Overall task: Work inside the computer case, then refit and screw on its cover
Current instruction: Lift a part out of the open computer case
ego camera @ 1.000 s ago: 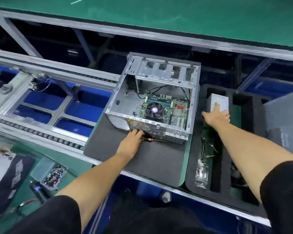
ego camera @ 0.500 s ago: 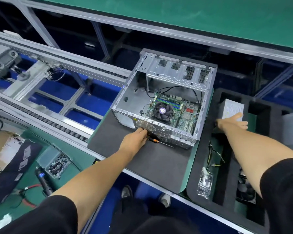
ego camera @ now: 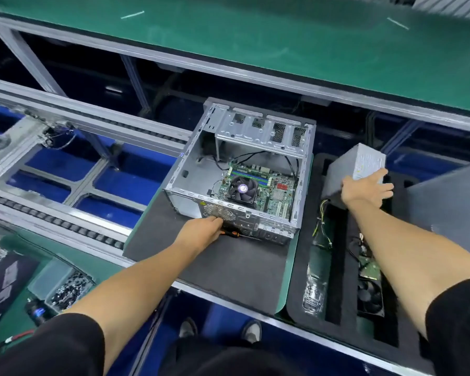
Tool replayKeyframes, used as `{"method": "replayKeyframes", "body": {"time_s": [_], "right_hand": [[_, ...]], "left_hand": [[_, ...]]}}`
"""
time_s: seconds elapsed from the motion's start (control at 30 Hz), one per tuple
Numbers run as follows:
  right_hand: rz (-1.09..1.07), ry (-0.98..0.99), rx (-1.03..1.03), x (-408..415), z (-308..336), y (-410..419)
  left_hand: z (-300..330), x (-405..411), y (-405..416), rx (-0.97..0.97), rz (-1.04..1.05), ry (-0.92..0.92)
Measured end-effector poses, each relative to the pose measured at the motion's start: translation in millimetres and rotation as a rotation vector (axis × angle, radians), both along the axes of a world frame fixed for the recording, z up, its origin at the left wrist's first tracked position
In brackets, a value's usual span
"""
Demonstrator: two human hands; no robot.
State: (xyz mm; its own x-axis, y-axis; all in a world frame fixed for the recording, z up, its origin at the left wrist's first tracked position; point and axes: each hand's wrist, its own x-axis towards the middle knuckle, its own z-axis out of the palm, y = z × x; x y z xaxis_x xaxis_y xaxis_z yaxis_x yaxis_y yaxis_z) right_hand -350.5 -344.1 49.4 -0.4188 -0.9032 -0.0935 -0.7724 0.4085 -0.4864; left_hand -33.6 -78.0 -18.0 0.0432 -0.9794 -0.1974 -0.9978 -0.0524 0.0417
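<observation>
While the open computer case (ego camera: 239, 180) sits on the bench's grey mat (ego camera: 215, 256), right hand (ego camera: 364, 189) grips the power supply (ego camera: 356, 169) above the foam tray (ego camera: 299, 294); left hand (ego camera: 201, 232) rests at the case's rear, grip on screwdriver (ego camera: 234, 234) unclear; next: seat PSU inside

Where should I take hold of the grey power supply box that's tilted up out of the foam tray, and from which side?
Grip the power supply across its near lower end, coming from above and from the tray's near side, where the right hand already spans it. The box is a plain flat-sided block tilted up out of the foam tray; its cables trail from the lower left corner, so keep fingers clear of that corner.
</observation>
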Motion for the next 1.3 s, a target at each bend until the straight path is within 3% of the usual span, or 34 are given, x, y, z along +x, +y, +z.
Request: {"method": "replayKeyframes", "body": {"time_s": [0.13, 0.4, 0.67, 0.93, 1.0, 1.13, 1.3], "right_hand": [[-0.06, 0.001, -0.096, -7.2, 33.9, -3.7], [0.01, 0.027, -0.238, 2.4, 100.2, 2.0], [0.802, 0.265, -0.408, 23.2, 173.5, 12.8], [1.566, 0.652, -0.343, 113.2, 210.5, 30.0], [1.681, 0.693, -0.324, 136.1, 208.1, 36.3], [1.866, 0.74, -0.403, 175.8, 200.0, 46.8], [1.956, 0.946, -0.558, 207.3, 183.8, 53.9]], "left_hand": [[21.2, -1.9, -4.0, 0.013, -0.098, 0.039], [71.9, -2.7, -6.1, -0.247, -0.428, 0.139], [133.0, 27.2, -32.5, -0.319, -0.362, 0.367], [165.8, 62.4, -70.6, -0.696, -0.222, 0.616], [175.6, 68.1, -79.2, -0.707, -0.228, 0.605], [179.2, 77.7, -78.7, -0.52, -0.291, 0.39], [164.4, 61.9, -64.7, -0.502, -0.004, 0.154]]}}
